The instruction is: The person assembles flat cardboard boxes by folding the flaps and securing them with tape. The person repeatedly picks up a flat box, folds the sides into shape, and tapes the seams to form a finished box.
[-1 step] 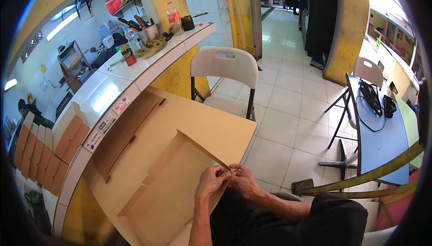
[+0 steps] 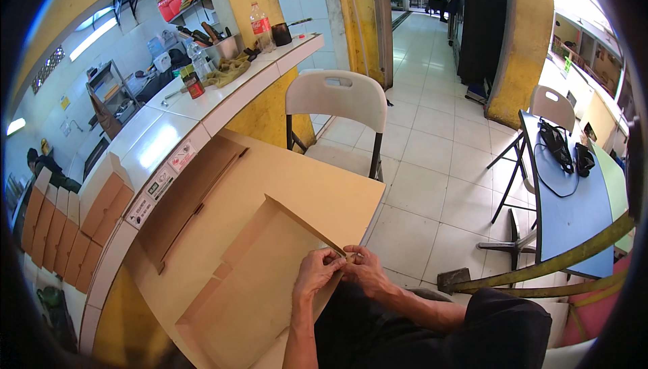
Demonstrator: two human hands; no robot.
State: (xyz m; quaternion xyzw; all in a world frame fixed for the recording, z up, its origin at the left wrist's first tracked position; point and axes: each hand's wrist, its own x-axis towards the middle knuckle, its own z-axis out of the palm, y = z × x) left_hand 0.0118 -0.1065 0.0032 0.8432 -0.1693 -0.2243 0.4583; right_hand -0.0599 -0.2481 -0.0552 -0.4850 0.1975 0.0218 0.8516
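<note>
A partly folded brown cardboard box [image 2: 260, 295] lies on the tan table [image 2: 331, 183], its far and left side walls standing up. At the box's near right corner my left hand [image 2: 316, 271] is closed, fingertips pinching the cardboard. Right beside it, my right hand [image 2: 365, 272] is closed on the same corner, its fingertips meeting the left ones at the end of the raised wall. My fingers hide the corner flaps. Farther left on the table, against the counter, rests another flat brown cardboard piece [image 2: 192, 200].
Along the left runs a white-tiled counter [image 2: 152, 129] with a plastic bottle [image 2: 260, 26], a small can [image 2: 193, 86] and a cloth. Folded boxes [image 2: 104, 200] stand stacked behind it. Beyond the table is a folding chair [image 2: 336, 109]. A blue table [image 2: 574, 214] holds black straps.
</note>
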